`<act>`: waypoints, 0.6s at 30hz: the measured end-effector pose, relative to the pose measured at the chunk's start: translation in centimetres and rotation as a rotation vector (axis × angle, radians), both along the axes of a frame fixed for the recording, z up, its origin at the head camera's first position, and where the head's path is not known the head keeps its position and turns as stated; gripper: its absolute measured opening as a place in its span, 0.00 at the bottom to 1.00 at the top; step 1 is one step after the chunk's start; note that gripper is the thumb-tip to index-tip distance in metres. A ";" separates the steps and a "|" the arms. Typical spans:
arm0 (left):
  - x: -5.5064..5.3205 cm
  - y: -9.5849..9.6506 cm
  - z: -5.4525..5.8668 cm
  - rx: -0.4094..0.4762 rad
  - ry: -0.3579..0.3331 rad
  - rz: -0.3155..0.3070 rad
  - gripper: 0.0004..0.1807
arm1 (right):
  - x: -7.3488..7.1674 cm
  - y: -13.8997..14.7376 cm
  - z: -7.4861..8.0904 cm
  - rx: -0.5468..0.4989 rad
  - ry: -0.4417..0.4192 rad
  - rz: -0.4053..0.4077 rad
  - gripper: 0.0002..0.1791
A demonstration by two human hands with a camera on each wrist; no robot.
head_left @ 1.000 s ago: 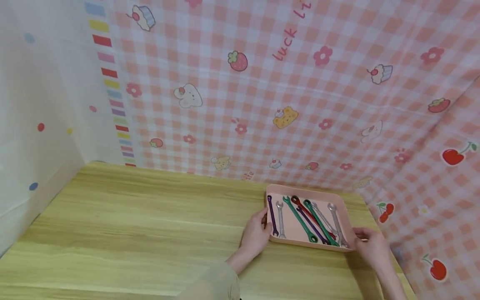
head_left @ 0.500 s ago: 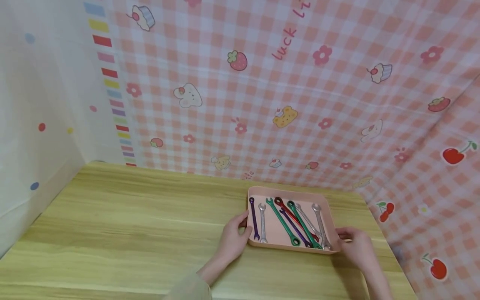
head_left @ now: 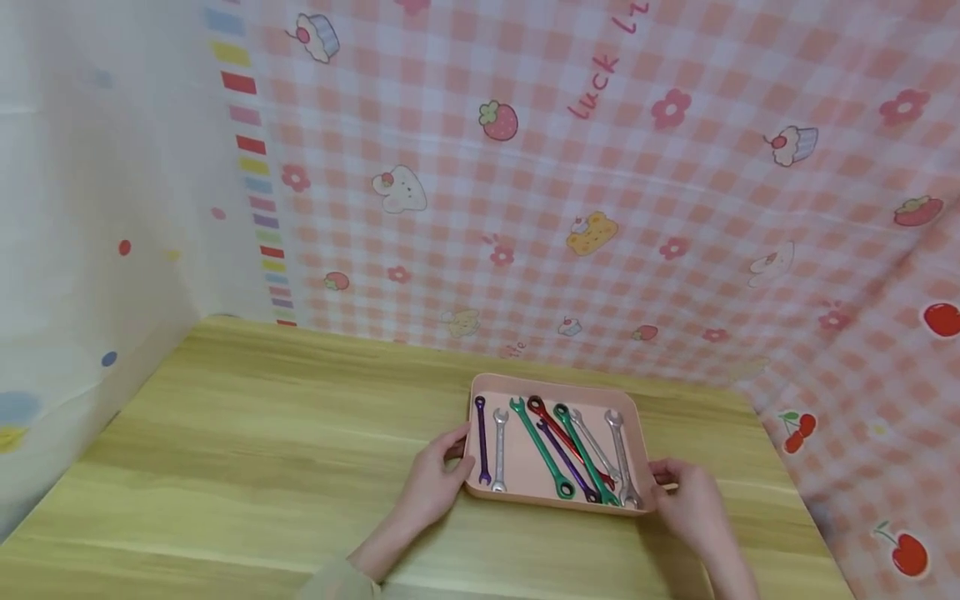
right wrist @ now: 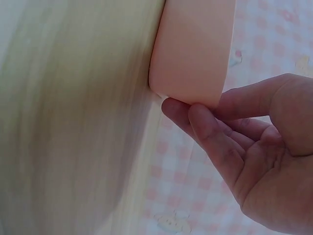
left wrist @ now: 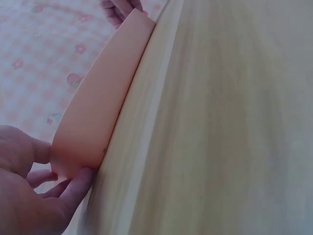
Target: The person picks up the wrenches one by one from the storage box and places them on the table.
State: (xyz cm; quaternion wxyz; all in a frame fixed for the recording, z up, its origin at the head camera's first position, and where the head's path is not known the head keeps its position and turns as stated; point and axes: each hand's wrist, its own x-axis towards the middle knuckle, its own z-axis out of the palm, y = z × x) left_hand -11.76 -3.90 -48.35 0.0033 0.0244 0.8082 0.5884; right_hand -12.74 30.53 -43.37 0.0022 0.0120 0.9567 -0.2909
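A shallow pink tray (head_left: 517,492) holds several wrenches in purple, silver, green and red. A purple wrench (head_left: 482,442) and a silver wrench (head_left: 500,450) lie along its left side; a green wrench (head_left: 543,450) slants across the middle. Further right, a red wrench (head_left: 558,429) and others overlap, beside a silver wrench (head_left: 620,458) by the right wall. My left hand (head_left: 435,479) holds the tray's left end, thumb at the near corner. The opposite end is gripped by my right hand (head_left: 690,500). In the right wrist view, bent fingers (right wrist: 210,129) touch the tray's end wall.
The tray is on a light wood-grain table (head_left: 262,467). Behind it hangs a pink checked cloth (head_left: 525,183) with cartoon prints, and another checked cloth with cherries (head_left: 909,554) borders the right. A white cloth with dots (head_left: 90,208) covers the left side.
Both hands have moved the tray to the left along the table, with the wrenches inside it. The head view has also shifted slightly. The hold at both ends stays the same.
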 end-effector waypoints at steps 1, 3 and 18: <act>0.1 -0.2 0.0 0.000 -0.007 -0.005 0.27 | 0.2 -0.2 0.0 0.006 -0.001 -0.002 0.13; 0.2 -0.6 0.0 0.008 -0.013 -0.009 0.27 | 0.6 -0.6 0.1 0.013 -0.004 0.001 0.13; 1.6 -5.8 0.6 0.021 -0.076 0.040 0.26 | 2.2 -5.7 -0.3 -0.052 -0.015 0.029 0.10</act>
